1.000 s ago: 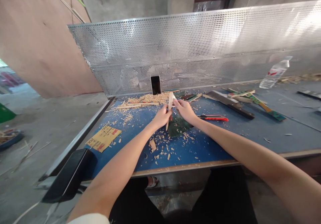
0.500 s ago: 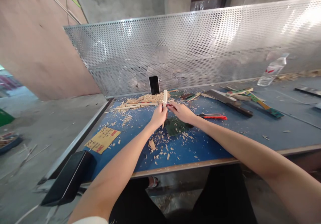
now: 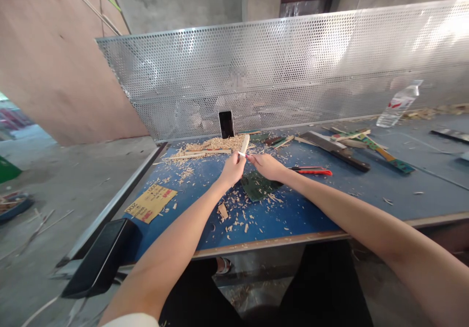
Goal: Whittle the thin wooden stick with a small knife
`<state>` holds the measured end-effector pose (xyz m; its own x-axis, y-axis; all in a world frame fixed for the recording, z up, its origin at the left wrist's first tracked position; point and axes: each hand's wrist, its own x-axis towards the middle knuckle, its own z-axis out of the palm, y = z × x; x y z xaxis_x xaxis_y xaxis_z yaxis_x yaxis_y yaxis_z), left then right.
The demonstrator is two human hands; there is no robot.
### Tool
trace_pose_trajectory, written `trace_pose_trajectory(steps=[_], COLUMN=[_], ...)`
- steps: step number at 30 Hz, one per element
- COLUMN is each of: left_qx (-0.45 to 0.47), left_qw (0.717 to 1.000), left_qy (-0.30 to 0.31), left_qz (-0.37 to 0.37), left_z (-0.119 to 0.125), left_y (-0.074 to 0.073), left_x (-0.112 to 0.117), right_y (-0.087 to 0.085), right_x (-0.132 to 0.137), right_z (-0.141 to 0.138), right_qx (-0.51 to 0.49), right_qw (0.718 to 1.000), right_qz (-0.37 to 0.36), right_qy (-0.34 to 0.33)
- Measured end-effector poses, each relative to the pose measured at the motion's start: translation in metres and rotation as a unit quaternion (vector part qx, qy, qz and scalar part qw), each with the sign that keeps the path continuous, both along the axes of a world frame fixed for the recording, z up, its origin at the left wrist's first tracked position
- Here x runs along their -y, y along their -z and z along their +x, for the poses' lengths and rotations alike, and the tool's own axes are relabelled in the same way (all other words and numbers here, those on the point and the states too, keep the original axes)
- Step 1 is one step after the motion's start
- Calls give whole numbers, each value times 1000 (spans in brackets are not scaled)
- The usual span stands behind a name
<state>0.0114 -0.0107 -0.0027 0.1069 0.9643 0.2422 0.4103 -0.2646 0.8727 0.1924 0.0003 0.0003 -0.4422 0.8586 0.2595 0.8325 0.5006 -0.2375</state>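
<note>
My left hand (image 3: pixel 233 169) is closed around a pale strip of wood (image 3: pixel 245 143), whose upper end sticks up past the fingers. My right hand (image 3: pixel 267 166) is closed on the reddish handle of a small knife (image 3: pixel 242 154). The knife's thin bright blade lies across the wood, close to my left thumb. Under the hands, a dark green sheet (image 3: pixel 259 186) strewn with shavings rests on the blue tabletop (image 3: pixel 205 219). Behind them spreads a heap of wood shavings (image 3: pixel 216 144).
A phone (image 3: pixel 226 124) leans against the perforated metal screen (image 3: pixel 293 73). Yellow sandpaper (image 3: pixel 151 203) lies at left, near a black box (image 3: pixel 100 258). To the right are a red utility knife (image 3: pixel 315 171), a cleaver (image 3: pixel 335 150), painted wood strips (image 3: pixel 384 153) and a water bottle (image 3: pixel 399 105).
The wood strip has tilted, its upper end leaning further right and lower. The knife blade sits slightly lower and is turned differently across the wood. Both hands keep their hold.
</note>
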Motion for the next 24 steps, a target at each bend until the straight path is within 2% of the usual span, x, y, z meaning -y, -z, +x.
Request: trace_pose_trajectory(steps=[7,10,14,17,21,24], left_qx=[-72,-126,-164,-165,-118,-144], left_qw=[997,990,982,981,989,985], left_qy=[-7,-19,-38,-42,-34,-26], left_qz=[39,68,88,94,76,88], left_z=[1,3,5,6,5,3], left_y=[-10,-16,-19,-17,-15,-19], left_x=[3,8,10,8,5,5], right_y=[-7,-5,0,2,-1,-4], right_x=[4,0,-8,-11,-9,-7], right_z=[-2,-3,0,2,1,-1], right_qx=[40,40,39,34,31,30], right_qw=[999,999,999,999,999,999], right_qz=[-3,6,22,26,24,19], right_qy=[16,33,25,24,23,29])
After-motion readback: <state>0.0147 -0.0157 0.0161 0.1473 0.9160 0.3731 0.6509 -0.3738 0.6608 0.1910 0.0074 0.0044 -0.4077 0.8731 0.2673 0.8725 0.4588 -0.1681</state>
